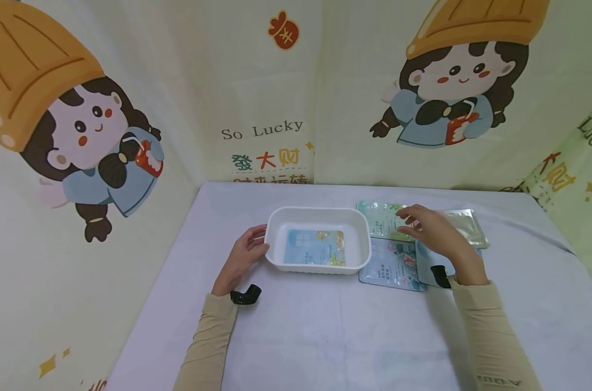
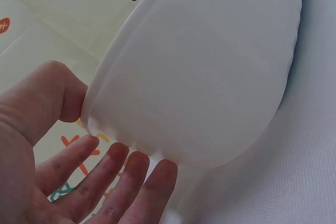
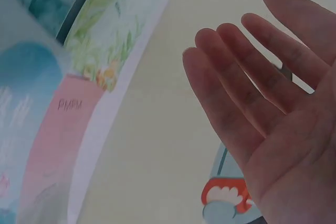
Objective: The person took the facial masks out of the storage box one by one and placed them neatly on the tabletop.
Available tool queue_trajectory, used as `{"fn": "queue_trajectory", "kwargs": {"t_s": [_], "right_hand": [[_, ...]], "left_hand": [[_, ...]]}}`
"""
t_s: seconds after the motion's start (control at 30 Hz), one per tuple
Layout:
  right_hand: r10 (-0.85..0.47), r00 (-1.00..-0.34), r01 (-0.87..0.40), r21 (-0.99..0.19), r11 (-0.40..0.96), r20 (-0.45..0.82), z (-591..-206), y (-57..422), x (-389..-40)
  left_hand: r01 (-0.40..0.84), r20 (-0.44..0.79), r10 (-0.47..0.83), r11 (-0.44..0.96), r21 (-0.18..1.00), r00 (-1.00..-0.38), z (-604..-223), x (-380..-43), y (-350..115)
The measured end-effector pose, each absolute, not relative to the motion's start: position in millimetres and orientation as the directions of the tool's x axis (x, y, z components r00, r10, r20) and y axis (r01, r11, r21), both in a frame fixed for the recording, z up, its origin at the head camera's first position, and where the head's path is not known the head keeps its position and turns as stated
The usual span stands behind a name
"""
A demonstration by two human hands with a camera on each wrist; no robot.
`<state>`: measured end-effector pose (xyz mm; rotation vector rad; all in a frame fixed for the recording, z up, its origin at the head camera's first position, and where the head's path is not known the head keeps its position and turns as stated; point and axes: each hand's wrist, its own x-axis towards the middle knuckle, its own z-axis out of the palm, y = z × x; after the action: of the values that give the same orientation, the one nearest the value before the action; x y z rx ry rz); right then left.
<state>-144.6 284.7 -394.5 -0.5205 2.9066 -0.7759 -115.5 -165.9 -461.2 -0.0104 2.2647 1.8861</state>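
Observation:
My left hand (image 1: 243, 256) holds the left end of a white plastic tray (image 1: 319, 269). In the left wrist view, its thumb hooks over the rim and its fingertips lie along the outer end wall (image 2: 194, 77). A light-blue flat sealed packet (image 1: 315, 247) lies inside the tray. My right hand (image 1: 434, 231) hovers over packets at the tray's right, with nothing in its relaxed fingers. Around it lie a green packet (image 1: 381, 217), a blue flowered packet (image 1: 388, 264), a pale-blue packet (image 1: 425, 266) partly hidden by the wrist, and a silvery packet (image 1: 466, 227).
A white cloth (image 1: 296, 331) covers the table. Behind it hangs a cream curtain (image 1: 256, 70) printed with cartoon figures and lettering. Black wrist straps (image 1: 246, 295) show at both cuffs. The pale-blue packet has a pink strip (image 3: 58, 145) at one end.

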Motion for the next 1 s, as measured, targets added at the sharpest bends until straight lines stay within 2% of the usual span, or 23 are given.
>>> {"fn": "queue_trajectory", "kwargs": {"t_s": [0.27, 1.0], "right_hand": [[-0.405, -0.914, -0.371, -0.46, 0.807, 0.026, -393, 262, -148], [-0.507, -0.86, -0.472, -0.474, 0.744, 0.061, -389, 215, -153]], "left_hand": [[-0.131, -0.156, 0.122, 0.191, 0.973, -0.98, -459, -117, -165], [-0.143, -0.168, 0.103, 0.212, 0.967, -0.981, -460, -118, -164]]}}
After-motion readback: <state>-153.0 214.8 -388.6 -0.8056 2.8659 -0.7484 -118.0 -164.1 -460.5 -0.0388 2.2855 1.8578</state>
